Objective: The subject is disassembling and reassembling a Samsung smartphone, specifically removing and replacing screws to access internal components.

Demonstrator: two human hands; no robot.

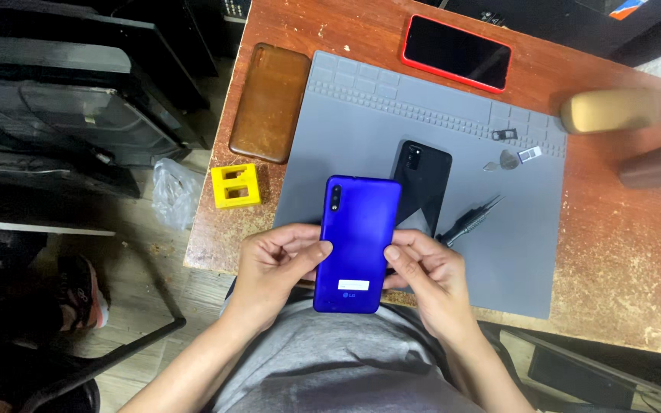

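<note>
You hold the blue phone [357,243] back side up in both hands, just over the near edge of the table [621,252] and above your lap. Your left hand [273,264] is closed on its left long edge, thumb pressed on the back. Your right hand [430,271] is closed on the right long edge, thumb also on the back. The phone's far end, with the camera strip, reaches over the near edge of the grey work mat [514,252].

Directly behind it, a black phone [426,180] lies on the mat, partly hidden by the blue one. Tweezers [472,218] lie just right of it, close to your right fingers, and a pick [503,162] and small tray parts [529,154] sit further toward the mat's far right corner.

The main risk, as I judge it, is the grip itself: you hold the phone only by its edges, half off the table, so a slip would drop it into your lap or onto the floor. Tipping the far end down could knock it against the black phone. A sweep of your right hand could catch the tweezers and scatter the small parts.

A brown case [269,102] and a yellow block [236,186] lie along the left edge, and a red-cased phone [457,52] near the far edge, all well apart from your hands.
</note>
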